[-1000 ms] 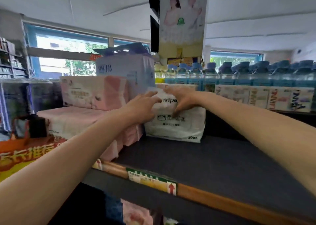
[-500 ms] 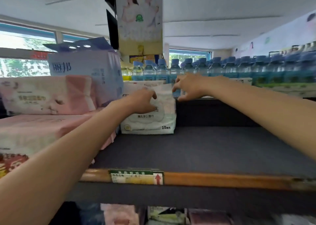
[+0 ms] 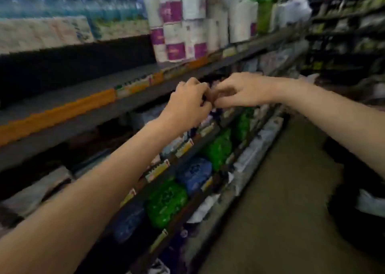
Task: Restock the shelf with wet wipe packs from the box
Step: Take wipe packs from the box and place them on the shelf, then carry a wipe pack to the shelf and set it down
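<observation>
Before the shelf [image 3: 87, 115], left hand [image 3: 187, 105] and right hand [image 3: 239, 92] meet, fingers curled

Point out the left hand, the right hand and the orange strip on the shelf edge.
left hand [image 3: 188, 105]: head view, on the back of the hand.
right hand [image 3: 241, 91]: head view, on the back of the hand.
orange strip [image 3: 62, 112]: head view, on the front edge of the upper shelf.

Left hand [image 3: 188, 102] and right hand [image 3: 239, 92] fingertip-to-fingertip, fingers seemingly curled.
</observation>
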The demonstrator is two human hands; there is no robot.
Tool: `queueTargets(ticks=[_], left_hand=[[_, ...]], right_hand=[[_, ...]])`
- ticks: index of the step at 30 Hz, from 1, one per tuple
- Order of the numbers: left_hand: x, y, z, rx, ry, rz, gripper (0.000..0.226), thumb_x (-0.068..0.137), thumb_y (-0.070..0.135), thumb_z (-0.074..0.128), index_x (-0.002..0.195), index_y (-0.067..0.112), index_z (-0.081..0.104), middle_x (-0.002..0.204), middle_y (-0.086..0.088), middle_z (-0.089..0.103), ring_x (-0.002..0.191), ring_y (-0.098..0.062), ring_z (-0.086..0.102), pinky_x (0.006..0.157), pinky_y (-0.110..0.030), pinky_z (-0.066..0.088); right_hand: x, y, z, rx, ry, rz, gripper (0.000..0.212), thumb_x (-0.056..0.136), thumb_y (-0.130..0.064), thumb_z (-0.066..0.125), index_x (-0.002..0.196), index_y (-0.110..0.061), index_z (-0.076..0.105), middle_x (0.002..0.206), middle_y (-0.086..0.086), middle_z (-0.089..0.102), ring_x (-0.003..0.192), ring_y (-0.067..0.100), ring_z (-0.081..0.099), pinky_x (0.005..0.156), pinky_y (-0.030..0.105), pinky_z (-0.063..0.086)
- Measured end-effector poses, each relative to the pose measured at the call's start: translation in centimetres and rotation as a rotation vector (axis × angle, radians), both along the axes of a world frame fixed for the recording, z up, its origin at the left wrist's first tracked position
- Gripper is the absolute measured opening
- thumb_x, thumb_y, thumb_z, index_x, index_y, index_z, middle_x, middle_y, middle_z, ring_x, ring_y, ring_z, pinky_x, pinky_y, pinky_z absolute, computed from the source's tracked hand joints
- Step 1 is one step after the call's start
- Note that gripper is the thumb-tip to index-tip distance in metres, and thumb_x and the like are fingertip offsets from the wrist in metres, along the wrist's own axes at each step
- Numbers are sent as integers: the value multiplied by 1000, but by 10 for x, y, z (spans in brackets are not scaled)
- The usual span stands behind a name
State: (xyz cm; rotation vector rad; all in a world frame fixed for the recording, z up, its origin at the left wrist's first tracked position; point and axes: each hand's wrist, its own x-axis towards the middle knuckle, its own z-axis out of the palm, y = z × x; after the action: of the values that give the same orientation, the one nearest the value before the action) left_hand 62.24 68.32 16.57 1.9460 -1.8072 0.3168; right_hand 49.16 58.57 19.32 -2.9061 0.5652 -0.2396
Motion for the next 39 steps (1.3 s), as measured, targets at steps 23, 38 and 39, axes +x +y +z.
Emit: queueTargets(ticks=[23,38,39], left_hand=[[-565,-107,-327,1099,18,-840,32,90,18,49,121,11,53,123,-8,56,114,-27,53,94,-39,44],[-579,-149,-433,1197,103,-556,32,91,3,42,119,3,55,121,-16,59,106,-32,58,88,-35,46],[-577,-152,-436,1204,128,-542,32,91,3,43,121,4,54,122,-15,58,106,-32,58,88,-33,46]], right_hand=[[-650,28,-370,538,717,-1073,60,87,-39,59,136,-9,39,136,15,43,126,30,41,101,35,36],[-617,-88,-507,733,975,-677,81,69,-41,78,135,-14,40,135,8,48,120,26,49,88,34,44],[-615,-90,-513,739,1012,-659,86,67,-43,79,137,-15,37,138,8,45,123,26,47,91,35,43]])
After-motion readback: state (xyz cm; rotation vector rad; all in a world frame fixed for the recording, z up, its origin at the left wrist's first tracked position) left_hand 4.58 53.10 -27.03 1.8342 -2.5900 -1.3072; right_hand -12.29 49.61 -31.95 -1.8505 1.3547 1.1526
